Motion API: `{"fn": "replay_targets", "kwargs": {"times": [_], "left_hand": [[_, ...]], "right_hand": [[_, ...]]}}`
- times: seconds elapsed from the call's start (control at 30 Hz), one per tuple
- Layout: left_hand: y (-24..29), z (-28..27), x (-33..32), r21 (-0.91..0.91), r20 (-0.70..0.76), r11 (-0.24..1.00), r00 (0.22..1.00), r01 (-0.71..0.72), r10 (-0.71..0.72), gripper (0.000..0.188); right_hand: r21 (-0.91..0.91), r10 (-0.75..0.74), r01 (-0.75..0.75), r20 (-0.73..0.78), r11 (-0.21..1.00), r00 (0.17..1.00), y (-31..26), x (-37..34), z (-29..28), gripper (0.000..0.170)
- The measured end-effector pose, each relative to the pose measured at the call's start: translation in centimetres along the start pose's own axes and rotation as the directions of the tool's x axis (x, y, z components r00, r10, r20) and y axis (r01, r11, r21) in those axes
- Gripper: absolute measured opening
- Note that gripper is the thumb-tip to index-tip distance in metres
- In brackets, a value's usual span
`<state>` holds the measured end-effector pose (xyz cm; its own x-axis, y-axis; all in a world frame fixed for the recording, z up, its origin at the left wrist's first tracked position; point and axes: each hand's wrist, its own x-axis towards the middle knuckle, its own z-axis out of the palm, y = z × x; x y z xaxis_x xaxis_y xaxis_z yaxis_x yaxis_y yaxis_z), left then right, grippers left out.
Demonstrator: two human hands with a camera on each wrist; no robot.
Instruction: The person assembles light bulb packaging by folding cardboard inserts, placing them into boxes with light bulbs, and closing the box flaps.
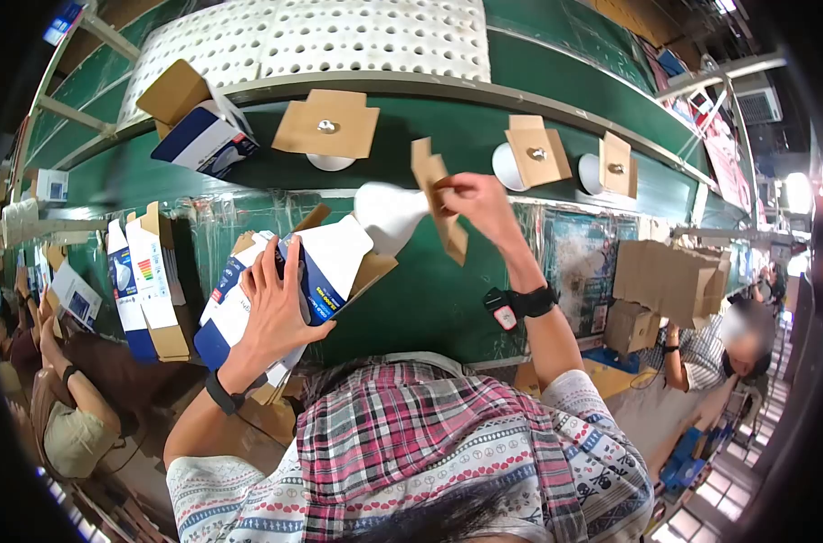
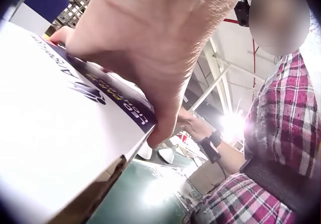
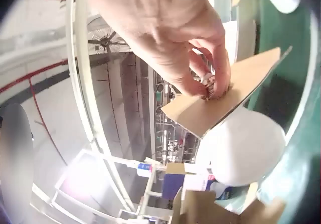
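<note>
My right hand [image 1: 478,204] pinches the metal screw base [image 3: 209,85] of a white light bulb [image 1: 386,215]. A flat, folded cardboard insert [image 1: 451,237] sits around the bulb's neck, just below those fingers. The bulb's wide white end points left, at the open mouth of a white and blue printed bulb box [image 1: 332,258]. My left hand [image 1: 274,312] grips this box, fingers spread over its top and thumb along its near side. The left wrist view shows the box's white face [image 2: 65,128] close up, with its inside hidden.
Along the green conveyor [image 1: 402,166] stand bulbs in cardboard inserts [image 1: 325,136] and an open blue box [image 1: 208,136]. More open boxes [image 1: 144,285] stand to my left. Beyond the rail lies a white perforated tray [image 1: 339,41]. People work on both sides; brown cartons [image 1: 665,276] are at right.
</note>
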<state>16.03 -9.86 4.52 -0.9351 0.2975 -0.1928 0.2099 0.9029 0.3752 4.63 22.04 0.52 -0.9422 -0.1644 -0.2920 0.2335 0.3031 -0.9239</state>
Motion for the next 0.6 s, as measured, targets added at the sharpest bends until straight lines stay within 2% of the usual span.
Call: {"fn": "replay_targets", "kwargs": {"times": [0.1, 0.17, 0.33, 0.43, 0.47, 0.5, 0.57, 0.6], "left_hand": [[2.2, 0.3, -0.1, -0.038, -0.013, 0.996, 0.997, -0.079, 0.079, 0.118], [4.2, 0.5, -0.3, -0.054, -0.032, 0.991, 0.992, -0.121, 0.119, 0.117], [6.0, 2.1, -1.5, -0.031, -0.025, 0.998, 0.998, -0.06, 0.059, 0.117], [6.1, 2.8, -2.0, -0.074, -0.016, 0.997, 1.0, -0.008, 0.007, 0.116], [6.3, 2.8, -2.0, -0.106, -0.011, 0.993, 0.999, -0.045, 0.044, 0.116], [6.7, 3.3, -1.9, -0.143, -0.008, 0.986, 0.997, -0.083, 0.083, 0.115], [7.3, 3.5, -2.1, -0.126, 0.008, 0.985, 0.992, -0.121, 0.123, 0.115], [7.3, 3.6, -2.2, -0.116, 0.012, 0.986, 0.992, -0.121, 0.123, 0.115]], "right_hand": [[0.189, 0.084, -0.157, 0.347, 0.969, 0.934, 0.2, -1.3, 1.4, 0.028], [0.228, 0.162, -0.298, 0.472, 0.927, 0.866, 0.6, -2.1, 2.6, 0.029], [0.224, 0.239, -0.382, 0.482, 0.896, 0.843, 2.9, -3.7, 4.0, 0.025], [0.29, 0.218, -0.415, 0.526, 0.862, 0.822, 3.9, -5.3, 5.1, 0.02], [0.297, 0.137, -0.345, 0.548, 0.89, 0.825, 4.7, -5.7, 5.2, 0.02], [0.457, 0.031, -0.337, 0.556, 0.823, 0.831, 6.5, -6.0, 5.2, 0.019], [0.455, 0.166, -0.485, 0.579, 0.747, 0.798, 6.5, -5.6, 5.0, 0.023], [0.456, 0.146, -0.471, 0.583, 0.755, 0.799, 6.7, -5.8, 5.1, 0.025]]}}
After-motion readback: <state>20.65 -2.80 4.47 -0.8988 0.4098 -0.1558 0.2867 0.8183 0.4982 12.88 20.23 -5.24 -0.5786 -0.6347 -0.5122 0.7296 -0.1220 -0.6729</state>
